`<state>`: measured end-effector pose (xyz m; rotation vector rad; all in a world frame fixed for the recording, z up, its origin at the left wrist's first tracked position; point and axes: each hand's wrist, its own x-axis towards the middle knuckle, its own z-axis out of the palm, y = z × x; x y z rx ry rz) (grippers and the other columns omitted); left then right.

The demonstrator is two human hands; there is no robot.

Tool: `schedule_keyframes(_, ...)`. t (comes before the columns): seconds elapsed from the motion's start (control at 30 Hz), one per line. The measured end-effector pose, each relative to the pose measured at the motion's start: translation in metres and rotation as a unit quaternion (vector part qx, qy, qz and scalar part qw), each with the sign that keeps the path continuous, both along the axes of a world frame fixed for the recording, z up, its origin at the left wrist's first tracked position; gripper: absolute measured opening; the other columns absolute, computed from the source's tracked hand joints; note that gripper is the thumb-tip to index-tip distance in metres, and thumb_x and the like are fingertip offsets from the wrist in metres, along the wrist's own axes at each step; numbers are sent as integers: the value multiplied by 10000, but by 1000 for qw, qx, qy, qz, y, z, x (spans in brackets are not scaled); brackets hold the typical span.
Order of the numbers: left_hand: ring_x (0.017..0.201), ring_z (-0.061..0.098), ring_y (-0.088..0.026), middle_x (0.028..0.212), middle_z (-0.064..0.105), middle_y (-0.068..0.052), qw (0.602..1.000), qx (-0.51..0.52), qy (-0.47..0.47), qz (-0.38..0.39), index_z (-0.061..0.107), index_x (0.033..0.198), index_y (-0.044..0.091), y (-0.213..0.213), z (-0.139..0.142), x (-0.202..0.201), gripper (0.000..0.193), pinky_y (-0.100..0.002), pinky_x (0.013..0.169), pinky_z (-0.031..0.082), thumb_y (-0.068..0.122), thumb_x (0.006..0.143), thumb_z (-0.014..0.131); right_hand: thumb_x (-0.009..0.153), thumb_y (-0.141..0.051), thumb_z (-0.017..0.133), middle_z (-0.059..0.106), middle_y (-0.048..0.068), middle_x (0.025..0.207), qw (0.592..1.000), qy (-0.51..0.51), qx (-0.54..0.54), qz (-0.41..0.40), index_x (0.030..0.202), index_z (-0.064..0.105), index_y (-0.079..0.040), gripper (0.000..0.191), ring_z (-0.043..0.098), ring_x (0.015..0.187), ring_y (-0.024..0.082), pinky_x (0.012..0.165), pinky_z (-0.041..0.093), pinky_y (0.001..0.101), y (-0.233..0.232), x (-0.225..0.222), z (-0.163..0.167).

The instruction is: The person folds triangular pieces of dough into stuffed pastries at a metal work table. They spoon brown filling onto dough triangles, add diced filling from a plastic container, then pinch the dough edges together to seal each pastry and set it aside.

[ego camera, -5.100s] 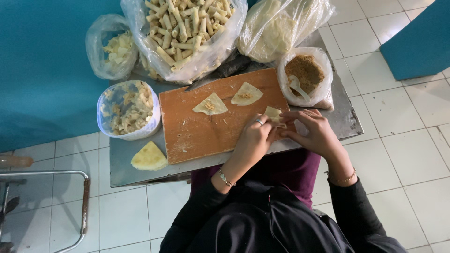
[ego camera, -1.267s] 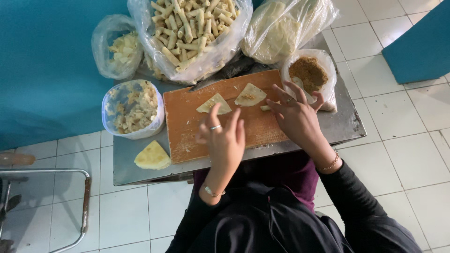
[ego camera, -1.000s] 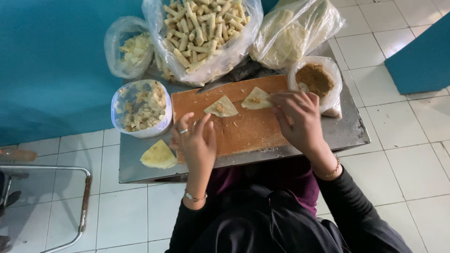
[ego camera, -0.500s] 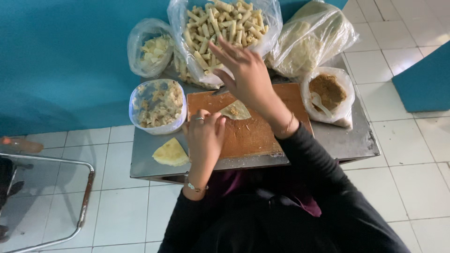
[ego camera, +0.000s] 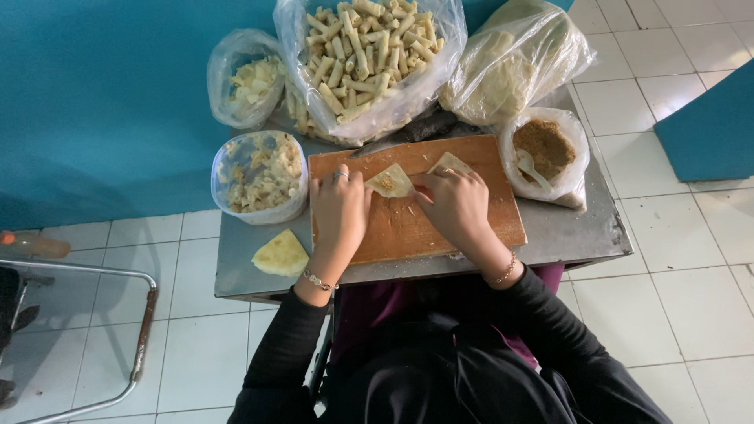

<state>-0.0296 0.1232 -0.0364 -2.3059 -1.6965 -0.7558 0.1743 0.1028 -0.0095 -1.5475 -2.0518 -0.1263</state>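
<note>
- A person leans over a small grey metal table (ego camera: 565, 235), seen from above, with a wooden board (ego camera: 416, 228) in the middle.
- The left hand (ego camera: 339, 208) lies flat on the board, fingers loose and holding nothing, its fingertips touching the left edge of a triangular wrapper (ego camera: 390, 182).
- The right hand (ego camera: 457, 206) presses the wrapper's right corner; its grip is a light pinch on the wrapper.
- The wrapper lies near the board's far edge, with a little brown filling on it. A second wrapper (ego camera: 449, 162) lies just beside it, partly hidden by the right hand.
- Behind the board, a large clear bag of pale rolls (ego camera: 365, 55) stands open.
- Far left, a small clear bag (ego camera: 243, 78) of pale scraps.
- Left of the board, a clear bag-lined bowl (ego camera: 259, 177) of pale scraps.
- Far right, a clear bag of flat wrappers (ego camera: 510, 63).
- Right of the board, a clear bag of brown filling (ego camera: 546, 149) with a white spoon (ego camera: 528, 166).
- A yellow wrapper stack (ego camera: 280, 254) lies at the near left corner.
</note>
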Motion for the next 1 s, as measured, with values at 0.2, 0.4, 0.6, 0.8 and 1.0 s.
schedule_keyframes(0.2,882,639,-287,921,641,-95,1000,-6,-23,-21,675,846,84,1,1,4,125,-442,814,395,175,832,759,831,-350,778,735,32,898,999,-5,-22,-23,916,785,-167,201,699,824,257,749,519,408,1,-5,-12)
schedule_keyframes(0.4,843,634,-306,877,638,-105,998,-10,-57,-36,632,863,90,10,-5,8,125,-446,758,368,109,807,743,860,-229,729,687,29,882,997,47,-64,5,897,700,-155,87,687,851,268,720,519,421,4,-11,-14)
schedule_keyframes(0.6,868,643,-355,890,640,-123,992,-27,-89,-88,599,900,66,17,-13,12,142,-473,757,415,-1,801,678,846,-170,696,664,49,901,999,42,-24,18,903,639,-145,84,685,859,283,710,518,439,2,-18,-17)
schedule_keyframes(0.8,868,662,-357,849,673,-108,974,-37,-182,-131,583,936,62,13,-3,14,207,-506,741,450,-50,775,649,907,-126,661,671,53,895,997,68,-38,31,1038,610,-127,140,683,840,298,707,513,447,3,-21,-14)
schedule_keyframes(1.0,807,662,-384,842,663,-147,966,-37,-208,-149,591,1028,52,18,7,16,253,-523,715,475,-34,799,658,940,-91,635,705,49,888,985,147,-66,63,1161,555,-100,235,700,866,303,685,531,425,4,-22,-10)
